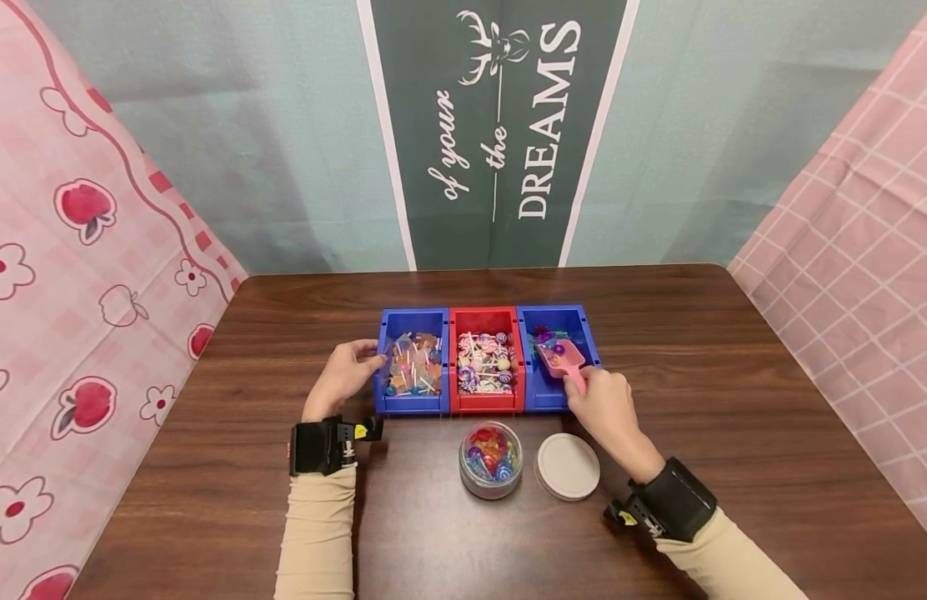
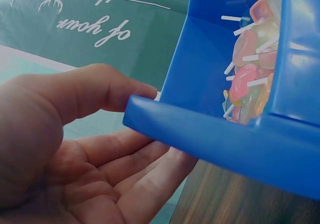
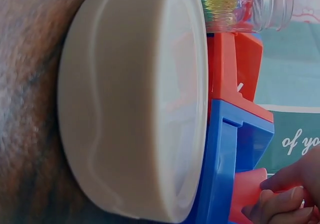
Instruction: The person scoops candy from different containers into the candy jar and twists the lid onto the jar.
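Note:
My left hand (image 1: 342, 379) grips the wall of the left blue bin (image 1: 413, 406), thumb on one side and fingers on the other. That bin holds translucent candy-shaped pieces on white sticks (image 2: 245, 82). With my right hand (image 1: 606, 411) I hold a pink scoop (image 1: 564, 358) by its handle, inside the right blue bin (image 1: 542, 395). A few purple and orange pieces lie in the scoop, and teal and purple ones (image 1: 549, 336) sit behind it. In the right wrist view, the bin's wall hides part of the scoop (image 3: 247, 191).
Between the blue bins stands a red bin (image 1: 486, 404) of swirled lollipop pieces. A clear jar (image 1: 490, 486) of colourful pieces stands uncovered in front of it. Right of the jar, a whitish round lid (image 1: 568, 467) lies on the brown table (image 1: 433, 542).

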A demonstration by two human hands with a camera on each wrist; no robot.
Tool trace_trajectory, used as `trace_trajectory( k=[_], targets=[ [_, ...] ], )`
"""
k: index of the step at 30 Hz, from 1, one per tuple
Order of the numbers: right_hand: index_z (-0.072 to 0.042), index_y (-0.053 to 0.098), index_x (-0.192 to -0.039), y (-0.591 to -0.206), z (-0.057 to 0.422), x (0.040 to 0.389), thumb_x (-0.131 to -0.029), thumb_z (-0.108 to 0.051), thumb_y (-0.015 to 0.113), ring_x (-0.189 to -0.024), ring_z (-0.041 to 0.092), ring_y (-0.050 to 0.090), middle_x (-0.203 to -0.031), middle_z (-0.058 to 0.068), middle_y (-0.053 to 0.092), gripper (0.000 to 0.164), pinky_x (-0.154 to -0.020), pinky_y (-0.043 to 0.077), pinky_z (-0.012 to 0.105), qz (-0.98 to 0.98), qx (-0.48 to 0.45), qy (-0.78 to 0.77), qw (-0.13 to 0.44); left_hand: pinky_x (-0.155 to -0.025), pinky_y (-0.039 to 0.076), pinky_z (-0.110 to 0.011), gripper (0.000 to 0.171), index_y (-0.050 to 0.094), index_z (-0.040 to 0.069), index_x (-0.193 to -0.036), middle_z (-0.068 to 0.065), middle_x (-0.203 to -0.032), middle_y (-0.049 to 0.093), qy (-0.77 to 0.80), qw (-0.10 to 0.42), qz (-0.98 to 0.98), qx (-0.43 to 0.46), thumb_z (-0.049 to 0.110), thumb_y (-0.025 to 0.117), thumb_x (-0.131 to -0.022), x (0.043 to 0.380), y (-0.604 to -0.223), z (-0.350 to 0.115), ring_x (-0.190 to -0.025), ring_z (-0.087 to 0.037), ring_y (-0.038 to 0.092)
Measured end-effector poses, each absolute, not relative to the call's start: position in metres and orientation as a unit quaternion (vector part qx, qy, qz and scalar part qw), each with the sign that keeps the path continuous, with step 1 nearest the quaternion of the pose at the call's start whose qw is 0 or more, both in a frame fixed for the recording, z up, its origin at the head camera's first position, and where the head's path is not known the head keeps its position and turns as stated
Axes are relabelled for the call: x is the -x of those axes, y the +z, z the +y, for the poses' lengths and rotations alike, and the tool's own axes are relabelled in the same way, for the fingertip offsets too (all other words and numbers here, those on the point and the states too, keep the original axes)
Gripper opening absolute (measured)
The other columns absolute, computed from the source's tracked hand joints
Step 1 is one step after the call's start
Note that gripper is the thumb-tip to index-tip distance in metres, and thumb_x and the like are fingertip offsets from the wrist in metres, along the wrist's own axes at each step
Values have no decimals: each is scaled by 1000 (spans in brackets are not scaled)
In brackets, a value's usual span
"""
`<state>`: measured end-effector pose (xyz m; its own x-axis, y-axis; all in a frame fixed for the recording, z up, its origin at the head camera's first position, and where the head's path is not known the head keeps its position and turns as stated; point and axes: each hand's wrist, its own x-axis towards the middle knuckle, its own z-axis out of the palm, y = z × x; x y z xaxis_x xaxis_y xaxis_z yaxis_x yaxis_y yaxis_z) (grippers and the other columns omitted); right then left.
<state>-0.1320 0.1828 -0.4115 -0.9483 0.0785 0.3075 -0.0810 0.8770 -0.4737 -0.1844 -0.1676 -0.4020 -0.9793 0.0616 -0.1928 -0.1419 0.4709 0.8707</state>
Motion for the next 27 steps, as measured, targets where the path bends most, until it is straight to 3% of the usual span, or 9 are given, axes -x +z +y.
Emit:
trace_trajectory(
  k=[13, 27],
  targets=[
    [9, 69, -80, -414, 185, 129, -78, -14, 68, -48, 27, 50, -51, 12, 57, 23, -42, 40, 38, -951, -14, 254, 173, -95, 48, -50, 42, 47, -11, -130, -30, -122, 57, 517, 105, 849, 28, 9, 50, -94, 183, -401, -168, -106, -35, 57],
    [10, 68, -78, -414, 192, 119, -75, -8, 70, -43, 22, 45, -49, 12, 56, 18, -39, 33, 31, -940, -46, 270, 202, -95, 48, -50, 42, 47, -11, -130, -30, -121, 58, 514, 101, 851, 28, 9, 51, -93, 183, -401, -168, -105, -35, 57]
  ],
)
